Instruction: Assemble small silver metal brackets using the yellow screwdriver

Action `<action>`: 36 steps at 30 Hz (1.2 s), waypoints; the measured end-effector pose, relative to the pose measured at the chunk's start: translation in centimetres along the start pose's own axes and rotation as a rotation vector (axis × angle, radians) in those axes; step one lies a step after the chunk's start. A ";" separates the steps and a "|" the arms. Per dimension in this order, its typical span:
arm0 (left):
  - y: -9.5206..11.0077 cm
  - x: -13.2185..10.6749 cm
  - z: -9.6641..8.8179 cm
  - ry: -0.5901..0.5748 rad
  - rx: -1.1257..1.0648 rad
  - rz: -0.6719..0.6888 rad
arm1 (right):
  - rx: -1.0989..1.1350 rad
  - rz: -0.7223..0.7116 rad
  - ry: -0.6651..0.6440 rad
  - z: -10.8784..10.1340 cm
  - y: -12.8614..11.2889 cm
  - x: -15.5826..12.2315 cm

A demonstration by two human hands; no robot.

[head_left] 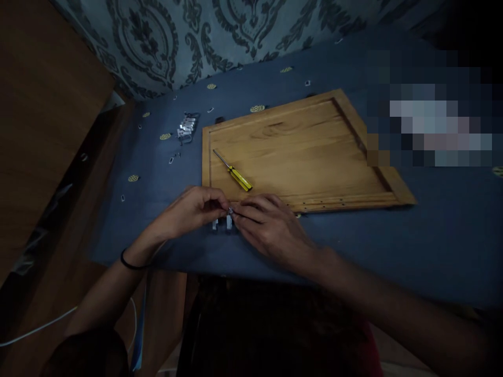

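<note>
1. Blue cloth (157, 241), smooth, small yellow print, under both hands.
2. Metal part (229, 222): small, grey, shiny, blocky, fine detail too dim; between both hands' fingertips, at the panel's near edge. Second piece (215, 225) just beside it, below left fingers.
3. Left hand (196, 208): wrist bent, thumb and index pinching the metal part. Right hand (271, 228): palm down, fingers bunched against it; can't tell if gripping.
4. Panel (298, 152): grained wood, raised frame, beyond hands.
5. Screwdriver (239, 178): yellow-black handle, on panel, just past fingertips.
6. Metal pile (187, 127): beyond left hand.
</note>
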State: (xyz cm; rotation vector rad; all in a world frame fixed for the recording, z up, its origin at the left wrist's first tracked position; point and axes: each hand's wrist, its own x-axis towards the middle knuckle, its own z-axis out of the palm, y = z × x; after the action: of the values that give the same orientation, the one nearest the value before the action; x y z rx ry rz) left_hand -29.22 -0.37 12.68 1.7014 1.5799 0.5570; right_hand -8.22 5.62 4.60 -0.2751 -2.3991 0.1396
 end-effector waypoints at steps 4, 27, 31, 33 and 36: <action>-0.1 0.0 -0.1 -0.007 0.007 -0.002 | 0.000 -0.006 0.005 0.0 0.0 0.0; 0.8 1.0 -0.6 -0.173 0.282 0.047 | 0.036 -0.009 0.011 0.2 0.1 -0.1; 1.0 1.1 -0.5 -0.181 0.310 0.041 | 0.033 0.002 0.005 0.3 0.1 -0.1; 1.0 1.1 -0.5 -0.183 0.321 0.036 | 0.029 0.005 -0.003 0.3 0.1 -0.1; 1.0 1.1 -0.4 -0.180 0.324 0.023 | 0.027 0.006 -0.009 0.4 0.2 -0.2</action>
State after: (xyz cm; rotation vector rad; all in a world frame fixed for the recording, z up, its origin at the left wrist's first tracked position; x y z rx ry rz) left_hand -28.67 0.85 13.51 1.9490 1.5844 0.1561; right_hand -8.31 5.75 4.16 -0.2695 -2.4035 0.1766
